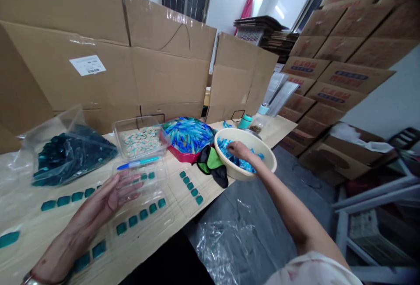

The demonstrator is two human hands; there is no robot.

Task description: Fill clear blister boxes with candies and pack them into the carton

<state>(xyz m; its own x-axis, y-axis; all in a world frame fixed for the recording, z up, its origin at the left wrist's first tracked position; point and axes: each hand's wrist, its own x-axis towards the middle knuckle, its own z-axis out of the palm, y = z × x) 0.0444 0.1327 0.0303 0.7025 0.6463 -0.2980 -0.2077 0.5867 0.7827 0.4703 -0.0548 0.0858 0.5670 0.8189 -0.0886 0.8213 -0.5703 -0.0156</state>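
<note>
My left hand (120, 191) is open, palm turned partly up and fingers spread, over the left part of the table. Under and around it lie rows of teal translucent pieces (143, 214) on clear plastic trays (170, 208). Just beyond its fingertips a blue pen-shaped item (138, 163) rests across a tray. My right hand (239, 149) reaches into a cream basin (269, 162) at the table's front edge. Its fingers are curled down onto small blue wrapped pieces (244, 164); whatever they grip is hidden.
A red tray (185, 157) heaped with blue sticks, a clear box (123, 127) of small pale pieces and a plastic bag (77, 153) of dark teal pieces line the back. Cardboard panels (170, 66) stand behind them. A black-green cloth item (213, 162) lies beside the basin.
</note>
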